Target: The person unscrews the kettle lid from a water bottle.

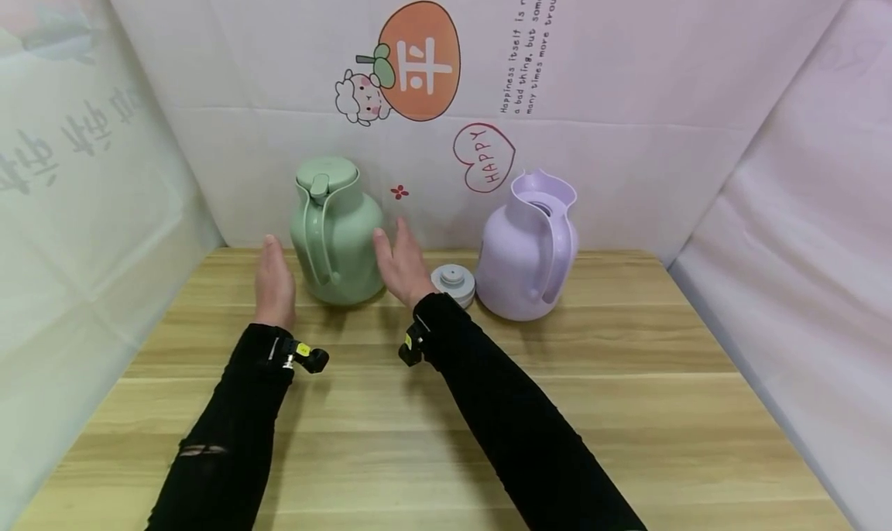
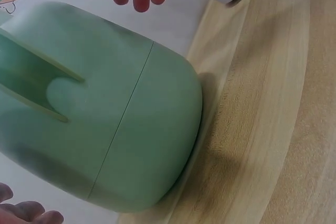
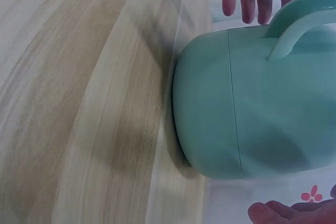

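Between both hands (image 1: 275,287) (image 1: 406,265), a green jug (image 1: 351,248)

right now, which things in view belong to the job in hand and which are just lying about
Seemingly in the job:
green jug, upright
left hand and right hand, one on each side of it

Seemingly just lying about:
purple jug, upright, top open
round grey lid, beside the purple jug
printed cloth, behind
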The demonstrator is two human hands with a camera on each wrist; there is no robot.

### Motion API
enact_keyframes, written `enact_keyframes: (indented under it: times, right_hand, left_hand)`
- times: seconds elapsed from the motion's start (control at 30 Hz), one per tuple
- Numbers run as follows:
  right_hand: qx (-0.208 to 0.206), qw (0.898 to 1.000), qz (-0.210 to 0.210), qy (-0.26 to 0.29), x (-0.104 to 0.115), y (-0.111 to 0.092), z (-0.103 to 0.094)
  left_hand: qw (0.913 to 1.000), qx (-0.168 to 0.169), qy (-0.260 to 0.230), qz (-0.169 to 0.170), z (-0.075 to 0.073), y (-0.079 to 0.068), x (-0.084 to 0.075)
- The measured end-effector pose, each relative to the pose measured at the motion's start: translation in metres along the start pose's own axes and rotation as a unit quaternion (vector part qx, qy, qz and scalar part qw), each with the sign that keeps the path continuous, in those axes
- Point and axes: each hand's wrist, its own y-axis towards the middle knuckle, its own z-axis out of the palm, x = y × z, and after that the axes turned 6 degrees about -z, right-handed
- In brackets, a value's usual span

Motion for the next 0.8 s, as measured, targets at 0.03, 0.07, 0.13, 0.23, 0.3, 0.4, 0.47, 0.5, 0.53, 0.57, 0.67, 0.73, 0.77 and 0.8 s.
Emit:
enact_keyframes:
  times: [0.03,0.07,0.13,0.23,0.3,0.4,0.47,0.5,0.53,0.57,0.67,0.73,0.77,0.8]
  right_hand:
    - [-0.001,1.000,0.001,0.001,0.000,0.002,0.001]
    - [-0.002,1.000,0.002,0.003,-0.001,0.003,0.003]
    - [-0.001,1.000,0.005,0.006,-0.002,0.005,0.005]
    - [0.008,1.000,0.008,0.012,-0.002,0.008,0.007]
    - [0.016,1.000,0.009,0.016,-0.002,0.009,0.007]
    - [0.025,0.999,0.011,0.019,-0.004,0.010,0.008]
    - [0.030,0.999,0.012,0.020,-0.005,0.011,0.009]
    - [0.031,0.999,0.011,0.021,-0.006,0.011,0.009]
    - [0.033,0.999,0.011,0.022,-0.007,0.012,0.010]
    - [0.034,0.999,0.009,0.024,-0.008,0.012,0.010]
    - [0.037,0.999,0.007,0.030,-0.009,0.013,0.011]
    - [0.039,0.999,0.003,0.035,-0.009,0.014,0.012]
    - [0.039,0.999,0.001,0.037,-0.009,0.014,0.012]
    - [0.041,0.998,0.000,0.039,-0.010,0.015,0.012]
  left_hand:
    - [1.0000,0.002,-0.001,0.000,0.001,0.001,0.001]
    - [1.0000,0.002,-0.001,-0.002,0.002,0.002,0.001]
    - [1.0000,0.002,0.000,-0.001,0.003,0.004,0.002]
    - [1.0000,0.002,-0.004,0.003,0.005,0.007,0.004]
    - [1.0000,0.002,-0.005,0.007,0.006,0.009,0.004]
    - [0.9999,0.006,-0.003,0.013,0.008,0.010,0.005]
    - [0.9998,0.011,-0.002,0.016,0.010,0.010,0.005]
    - [0.9997,0.013,-0.001,0.018,0.010,0.010,0.005]
    - [0.9997,0.017,-0.002,0.019,0.011,0.010,0.005]
    - [0.9996,0.022,-0.003,0.019,0.011,0.009,0.004]
    - [0.9993,0.034,-0.001,0.015,0.012,0.006,0.002]
    - [0.9991,0.039,0.003,0.013,0.012,0.004,0.000]
    - [0.9990,0.042,0.005,0.013,0.012,0.003,-0.001]
    - [0.9990,0.042,0.009,0.013,0.012,0.002,-0.002]
